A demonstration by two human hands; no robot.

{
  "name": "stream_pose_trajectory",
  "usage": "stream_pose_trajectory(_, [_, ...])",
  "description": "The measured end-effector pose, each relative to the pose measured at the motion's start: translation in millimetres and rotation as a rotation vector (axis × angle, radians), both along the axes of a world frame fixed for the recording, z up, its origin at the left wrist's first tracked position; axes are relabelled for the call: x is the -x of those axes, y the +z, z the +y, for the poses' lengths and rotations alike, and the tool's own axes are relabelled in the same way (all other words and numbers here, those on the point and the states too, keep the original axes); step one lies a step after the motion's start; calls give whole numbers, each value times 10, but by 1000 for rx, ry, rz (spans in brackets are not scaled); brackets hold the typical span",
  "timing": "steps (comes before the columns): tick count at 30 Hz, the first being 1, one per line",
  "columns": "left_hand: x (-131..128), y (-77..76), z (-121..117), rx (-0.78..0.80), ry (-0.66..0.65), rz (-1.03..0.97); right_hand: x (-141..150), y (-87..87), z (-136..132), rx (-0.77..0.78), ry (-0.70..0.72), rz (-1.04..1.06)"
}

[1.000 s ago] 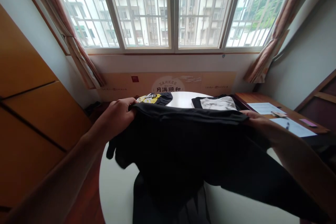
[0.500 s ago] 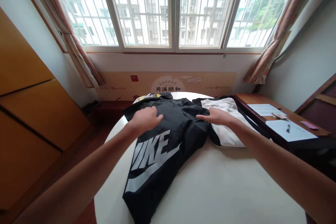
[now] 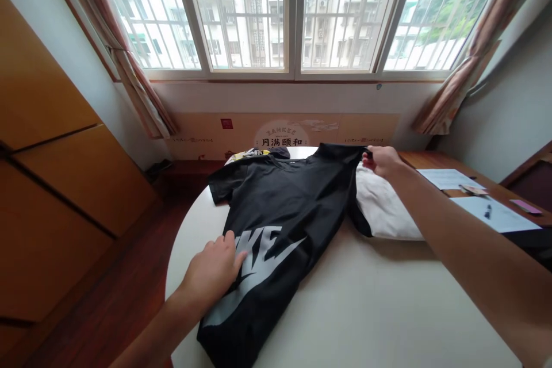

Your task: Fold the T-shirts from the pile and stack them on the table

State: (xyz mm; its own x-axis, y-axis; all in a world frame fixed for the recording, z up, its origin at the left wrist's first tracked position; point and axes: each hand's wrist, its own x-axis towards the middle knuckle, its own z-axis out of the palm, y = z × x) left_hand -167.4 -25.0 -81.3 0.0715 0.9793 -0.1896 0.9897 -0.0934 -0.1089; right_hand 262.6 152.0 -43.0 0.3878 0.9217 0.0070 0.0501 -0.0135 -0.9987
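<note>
Black T-shirt (image 3: 293, 190): partly under our loosely spread left hand (image 3: 211, 267); sleeve (image 3: 340, 153) now raised, apparently straightening, pinched by our right hand (image 3: 383, 161).

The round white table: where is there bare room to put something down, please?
The widest bare patch of the white table is near right, between the black T-shirt, the white garment and the right forearm. A narrower strip lies between the T-shirt and the table's left rim. The far end is crowded: T-shirt, white garment, patterned cloth, right hand.
</note>
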Motion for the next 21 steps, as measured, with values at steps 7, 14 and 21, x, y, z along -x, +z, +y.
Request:
stream_pose_trajectory(7, [-199,-66,-483,-197,-345,-352,246,-72,-693,-110,150,-235])
stream_pose_trajectory(14, [-298,-146,-671,-74,-360,-604,810,-834,-1764,276,399,-1012])
stream_pose_trajectory(21, [-70,186,-352,-240,179,-1183,1114,-833,-1837,230,387,-1022])
